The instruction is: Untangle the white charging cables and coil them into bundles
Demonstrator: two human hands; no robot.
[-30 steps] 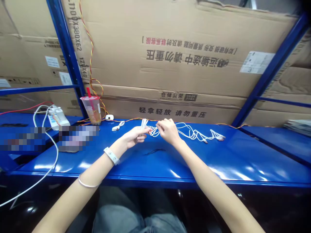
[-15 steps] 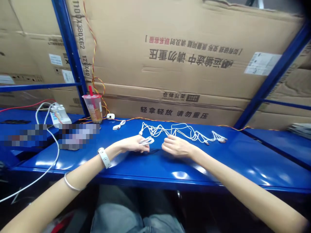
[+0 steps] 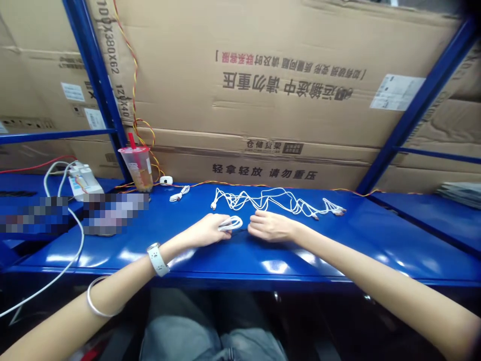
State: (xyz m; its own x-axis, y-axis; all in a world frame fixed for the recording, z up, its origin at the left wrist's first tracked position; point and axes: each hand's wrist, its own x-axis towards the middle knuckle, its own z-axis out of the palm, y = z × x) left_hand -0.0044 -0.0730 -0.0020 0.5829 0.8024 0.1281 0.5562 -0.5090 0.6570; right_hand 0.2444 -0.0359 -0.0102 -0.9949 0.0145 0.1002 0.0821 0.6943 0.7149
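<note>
Narrow grip on the left: the left hand (image 3: 209,231) pinches a small coil of white cable (image 3: 233,223) at its fingertips, the loop poking out toward the right hand (image 3: 271,226). That right hand is open, its fingers laid out flat and holding nothing, just beside the coil and low over the blue steel shelf (image 3: 338,250); whether it touches the shelf cannot be told. A white wrist band (image 3: 158,259) and a thin silver bangle (image 3: 94,300) circle the left forearm.

Just beyond the hands, a loose tangle of white cables (image 3: 263,200) lies on the shelf, with a single plug (image 3: 213,206) at its left end and several plugs (image 3: 335,207) fanned out at its right. Farther left sit a small bundle of white cable (image 3: 180,193) and a round white device (image 3: 166,180), then a plastic cup with a red straw (image 3: 137,168), upright near the shelf's back edge. A twisted red-and-yellow wire (image 3: 133,75) climbs the cardboard cartons (image 3: 263,85) behind, beside a blue steel upright (image 3: 93,75). At far left, a white power strip (image 3: 84,181) trails a thick white cable (image 3: 77,245); 2 pixelated patches (image 3: 112,214) hide what lies near it.
</note>
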